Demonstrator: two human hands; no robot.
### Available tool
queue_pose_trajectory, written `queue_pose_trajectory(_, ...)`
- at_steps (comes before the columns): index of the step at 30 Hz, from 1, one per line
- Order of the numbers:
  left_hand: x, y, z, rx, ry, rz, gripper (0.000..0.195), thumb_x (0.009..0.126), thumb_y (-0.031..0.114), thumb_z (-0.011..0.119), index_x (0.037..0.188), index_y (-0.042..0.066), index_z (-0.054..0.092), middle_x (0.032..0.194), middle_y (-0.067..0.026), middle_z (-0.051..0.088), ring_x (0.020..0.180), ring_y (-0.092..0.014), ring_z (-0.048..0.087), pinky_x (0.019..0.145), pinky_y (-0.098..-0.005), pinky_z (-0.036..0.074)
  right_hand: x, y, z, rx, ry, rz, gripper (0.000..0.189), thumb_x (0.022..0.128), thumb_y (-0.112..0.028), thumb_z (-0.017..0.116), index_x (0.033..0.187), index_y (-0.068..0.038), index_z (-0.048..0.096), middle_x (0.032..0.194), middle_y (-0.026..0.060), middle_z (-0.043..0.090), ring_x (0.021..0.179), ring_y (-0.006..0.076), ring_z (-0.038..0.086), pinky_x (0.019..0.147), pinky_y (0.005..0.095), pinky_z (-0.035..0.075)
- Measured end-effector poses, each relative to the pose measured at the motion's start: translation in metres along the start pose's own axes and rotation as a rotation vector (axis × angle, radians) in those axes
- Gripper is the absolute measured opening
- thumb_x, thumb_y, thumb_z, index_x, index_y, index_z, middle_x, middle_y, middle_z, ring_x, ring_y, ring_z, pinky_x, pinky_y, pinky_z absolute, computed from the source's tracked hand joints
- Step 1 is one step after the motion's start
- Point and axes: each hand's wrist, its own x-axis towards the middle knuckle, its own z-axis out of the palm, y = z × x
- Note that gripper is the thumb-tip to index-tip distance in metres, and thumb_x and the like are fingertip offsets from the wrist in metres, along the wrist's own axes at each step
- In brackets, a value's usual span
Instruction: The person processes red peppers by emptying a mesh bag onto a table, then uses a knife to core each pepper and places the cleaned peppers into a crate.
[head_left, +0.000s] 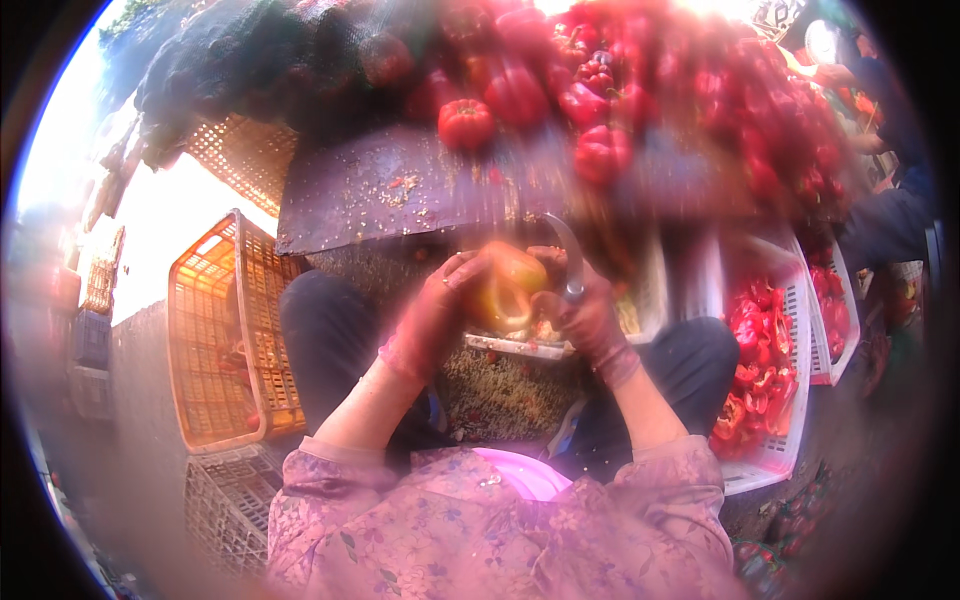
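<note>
My left hand (442, 300), in a thin stained glove, holds an orange-yellow bell pepper (510, 285) with an opening on its near side. My right hand (589, 311), gloved too, grips a small knife with a curved blade (566, 244) that points up and away; its fingers are close to the pepper's right side. Below both hands shows the white rim of a crate (517, 346) with pale pieces in it. The handle of the knife is mostly hidden in the right hand.
Red bell peppers (517, 94) are heaped beyond a seed-strewn board (360, 187). An orange crate (240, 337) stands left, above a grey crate (229, 495). At right, a white crate (795, 435) holds cut red peppers (757, 375). Another person's arm (870, 142) shows at upper right.
</note>
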Motion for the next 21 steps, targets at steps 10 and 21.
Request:
queue_pose_trajectory(10,-0.002,0.019,0.015,0.256,-0.222,0.050,0.068,0.071,0.032,0.078,0.126,0.002,0.052,0.117,-0.0081,0.060,0.106,-0.018,0.057,0.091,-0.0334,0.047,-0.001,-0.009,-0.002,-0.607,0.096,-0.575,0.067,0.070,-0.038,0.082,0.122,-0.002,0.060,0.111,0.0125,0.062,0.102,0.0255,0.060,0.087,0.0336,0.048)
queue_pose_trajectory(21,-0.002,0.017,-0.008,0.538,-0.428,-0.204,0.054,0.070,0.023,0.076,0.117,0.002,0.059,0.096,-0.0038,0.065,0.083,-0.012,0.060,0.072,-0.0263,0.049,0.002,0.007,-0.044,-0.092,-0.045,0.110,0.034,0.078,-0.003,0.070,0.109,0.006,0.062,0.092,0.0119,0.069,0.077,0.0229,0.070,0.064,0.0334,0.056)
